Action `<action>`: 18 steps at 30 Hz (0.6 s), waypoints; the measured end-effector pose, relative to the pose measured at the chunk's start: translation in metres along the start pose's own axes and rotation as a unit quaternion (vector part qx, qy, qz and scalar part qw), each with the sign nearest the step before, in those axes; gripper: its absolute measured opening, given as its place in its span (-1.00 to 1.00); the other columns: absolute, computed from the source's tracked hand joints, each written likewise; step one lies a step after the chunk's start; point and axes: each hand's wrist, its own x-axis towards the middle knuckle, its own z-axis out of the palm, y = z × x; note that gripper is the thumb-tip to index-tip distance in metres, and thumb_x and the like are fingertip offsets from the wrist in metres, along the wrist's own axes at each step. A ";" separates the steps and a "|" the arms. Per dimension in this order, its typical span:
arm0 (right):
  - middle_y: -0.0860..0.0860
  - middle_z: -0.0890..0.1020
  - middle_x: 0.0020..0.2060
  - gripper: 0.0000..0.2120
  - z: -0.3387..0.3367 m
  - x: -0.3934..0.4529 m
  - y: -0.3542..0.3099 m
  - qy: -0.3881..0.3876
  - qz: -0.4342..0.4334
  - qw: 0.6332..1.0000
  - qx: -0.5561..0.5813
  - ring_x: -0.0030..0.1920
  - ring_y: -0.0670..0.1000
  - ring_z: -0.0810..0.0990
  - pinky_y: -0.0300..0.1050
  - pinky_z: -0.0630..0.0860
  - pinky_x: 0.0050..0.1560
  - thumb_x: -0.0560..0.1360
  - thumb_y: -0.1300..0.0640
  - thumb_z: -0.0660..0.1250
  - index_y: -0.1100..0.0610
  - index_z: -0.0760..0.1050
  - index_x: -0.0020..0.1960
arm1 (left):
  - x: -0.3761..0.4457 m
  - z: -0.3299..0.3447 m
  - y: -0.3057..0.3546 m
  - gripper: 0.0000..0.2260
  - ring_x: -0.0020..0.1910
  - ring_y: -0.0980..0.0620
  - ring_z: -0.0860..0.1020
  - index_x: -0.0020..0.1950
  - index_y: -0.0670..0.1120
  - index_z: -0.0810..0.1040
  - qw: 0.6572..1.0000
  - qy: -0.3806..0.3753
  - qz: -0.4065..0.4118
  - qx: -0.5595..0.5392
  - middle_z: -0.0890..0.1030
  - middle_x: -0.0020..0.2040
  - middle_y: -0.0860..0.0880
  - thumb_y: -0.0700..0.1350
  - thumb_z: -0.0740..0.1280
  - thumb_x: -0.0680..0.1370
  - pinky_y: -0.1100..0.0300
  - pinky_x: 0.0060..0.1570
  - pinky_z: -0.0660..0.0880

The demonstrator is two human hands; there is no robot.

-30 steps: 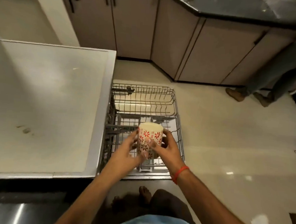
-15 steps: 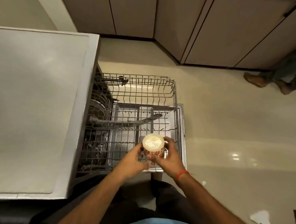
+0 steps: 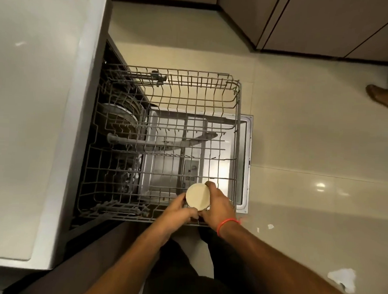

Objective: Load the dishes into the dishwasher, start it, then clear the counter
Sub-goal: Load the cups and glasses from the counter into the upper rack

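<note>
A cream cup point(image 3: 198, 196) with a red flower pattern stands upside down at the near right corner of the pulled-out wire rack point(image 3: 169, 95) of the dishwasher. My left hand point(image 3: 180, 210) grips its left side and my right hand point(image 3: 217, 206) wraps its right side, a red band on that wrist. Only the cup's pale base shows from above. The open dishwasher door point(image 3: 244, 163) lies flat under the rack. Plates point(image 3: 120, 112) stand in the lower rack, inside the machine at the left.
The dishwasher's white top point(image 3: 31, 114) fills the left. Brown cabinets point(image 3: 332, 25) line the back. Another person's foot point(image 3: 387, 96) rests on the beige floor at the right. White scraps point(image 3: 343, 278) lie on the floor near my right arm.
Both hands have lowered the cup into the rack's near right corner. The view has tilted down, so the cup now shows only its base.
</note>
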 end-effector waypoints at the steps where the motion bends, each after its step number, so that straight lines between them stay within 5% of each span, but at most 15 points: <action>1: 0.06 0.55 0.25 -0.31 0.000 0.002 0.000 0.001 -0.001 1.000 -0.003 0.22 0.13 0.54 -0.03 0.51 0.13 0.37 0.12 0.54 0.03 0.30 0.40 | 0.007 0.001 -0.003 -0.20 0.23 0.00 0.57 0.47 0.13 0.41 1.000 0.003 -0.007 -0.015 0.58 0.26 0.05 -0.09 0.44 0.21 0.00 0.26 0.55; 7: 0.07 0.51 0.32 -0.27 0.006 0.011 0.010 0.006 0.015 1.000 -0.010 0.24 0.12 0.53 0.02 0.52 0.23 0.40 0.21 0.49 0.01 0.24 0.46 | 0.021 0.011 -0.001 -0.28 0.25 0.01 0.56 0.43 0.14 0.40 0.998 0.004 -0.025 -0.061 0.57 0.25 0.06 -0.16 0.44 0.28 -0.02 0.29 0.54; 10: 0.05 0.55 0.28 -0.34 0.008 0.013 0.015 0.009 0.015 1.000 -0.014 0.21 0.12 0.55 0.04 0.54 0.21 0.39 0.20 0.50 0.00 0.29 0.39 | 0.020 0.017 0.001 -0.52 0.23 0.01 0.55 0.24 0.16 0.43 0.996 0.019 -0.029 -0.082 0.57 0.14 0.09 -0.31 0.37 0.45 -0.02 0.32 0.52; 14: 0.06 0.58 0.21 -0.35 0.008 0.018 0.019 0.011 0.015 1.000 -0.007 0.17 0.12 0.57 0.05 0.56 0.17 0.37 0.16 0.53 -0.01 0.31 0.36 | 0.022 0.019 0.000 -0.59 0.24 -0.01 0.56 0.02 0.22 0.48 0.995 0.024 -0.021 -0.092 0.59 0.14 0.04 -0.33 0.34 0.48 -0.04 0.33 0.51; 18: 0.06 0.52 0.32 -0.22 0.009 0.012 0.020 -0.001 0.005 1.000 0.020 0.29 0.11 0.51 0.07 0.49 0.30 0.35 0.11 0.54 0.02 0.29 0.48 | 0.016 0.022 -0.001 -0.52 0.25 -0.05 0.55 0.34 0.09 0.46 0.995 0.028 -0.002 -0.093 0.56 0.09 0.07 -0.32 0.35 0.51 -0.10 0.36 0.48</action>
